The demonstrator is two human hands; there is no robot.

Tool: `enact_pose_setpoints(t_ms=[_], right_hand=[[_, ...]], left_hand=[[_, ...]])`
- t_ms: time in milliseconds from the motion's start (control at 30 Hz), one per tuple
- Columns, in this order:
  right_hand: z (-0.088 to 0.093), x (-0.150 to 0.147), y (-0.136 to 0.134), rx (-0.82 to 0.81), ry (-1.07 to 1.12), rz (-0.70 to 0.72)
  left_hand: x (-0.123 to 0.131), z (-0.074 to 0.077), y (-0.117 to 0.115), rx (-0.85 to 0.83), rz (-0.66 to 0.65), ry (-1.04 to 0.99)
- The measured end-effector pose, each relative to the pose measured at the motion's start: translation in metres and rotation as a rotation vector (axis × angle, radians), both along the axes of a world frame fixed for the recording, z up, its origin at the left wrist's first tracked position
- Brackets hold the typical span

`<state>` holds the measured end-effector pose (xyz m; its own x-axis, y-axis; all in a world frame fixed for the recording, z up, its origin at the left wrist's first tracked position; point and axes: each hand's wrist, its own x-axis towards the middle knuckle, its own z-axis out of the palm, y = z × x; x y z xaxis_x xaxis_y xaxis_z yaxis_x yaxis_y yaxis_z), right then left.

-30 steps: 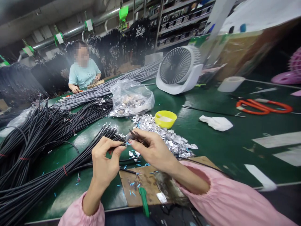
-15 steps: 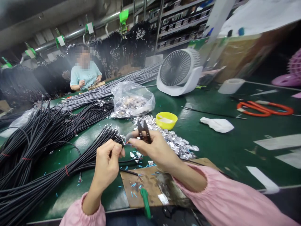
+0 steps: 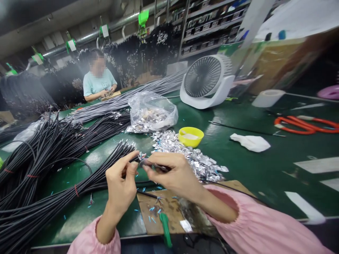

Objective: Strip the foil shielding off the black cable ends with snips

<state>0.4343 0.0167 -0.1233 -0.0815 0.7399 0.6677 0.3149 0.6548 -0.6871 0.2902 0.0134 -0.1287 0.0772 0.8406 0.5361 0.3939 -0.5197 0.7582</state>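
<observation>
My left hand [image 3: 120,183] is closed around a black cable near its stripped end, with the index finger stretched along it. Thin coloured wires [image 3: 142,155] fan out just past those fingertips. My right hand [image 3: 176,173] holds dark snips [image 3: 162,168], mostly hidden in the palm and fingers. A grey cover sits on one right fingertip, close beside the wires. Behind both hands spreads a heap of crumpled silver foil pieces [image 3: 172,144]. To the left lies a bundle of black cables [image 3: 95,180] tied with a red band.
A yellow bowl [image 3: 191,137], a clear bag of scraps [image 3: 153,111] and a white fan [image 3: 206,83] stand behind the foil. Orange-handled scissors [image 3: 296,125] lie right. A green-handled tool [image 3: 165,229] rests on cardboard [image 3: 148,222] in front. A co-worker [image 3: 99,83] sits across the table.
The snips have turned down into my right hand; their blades stood upright before. My left index finger has straightened towards the wires. The co-worker's hands have come together.
</observation>
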Motion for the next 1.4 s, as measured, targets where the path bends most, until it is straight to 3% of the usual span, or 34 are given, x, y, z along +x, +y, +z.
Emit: enact_pose_setpoints(t_ms=[167,433,900,1000,1233,1300,1400], right_hand=[[0.001,0.004,0.003,-0.108,0.109,-0.073],[0.003,0.011,0.000,0.114,-0.029,-0.030],[0.007,0.024,0.000,0.143,-0.115,0.066],[0.009,0.021,-0.001,0.040,-0.027,0.060],[0.006,0.009,0.002,-0.663,0.380,0.291],[0.005,0.006,0.002,-0.701,0.391,0.323],[0.004,0.004,0.001,-0.569,0.333,0.280]], left_hand=[[0.000,0.003,-0.001,0.007,0.004,-0.019],[-0.001,0.004,-0.001,-0.024,-0.074,0.072],[-0.003,0.006,-0.001,0.137,-0.109,0.271],[-0.003,0.004,-0.002,0.206,-0.136,0.310],[-0.002,-0.008,-0.005,0.425,-0.044,0.323],[-0.001,-0.009,-0.004,0.408,-0.042,0.270],[-0.002,-0.007,-0.003,0.301,-0.039,0.213]])
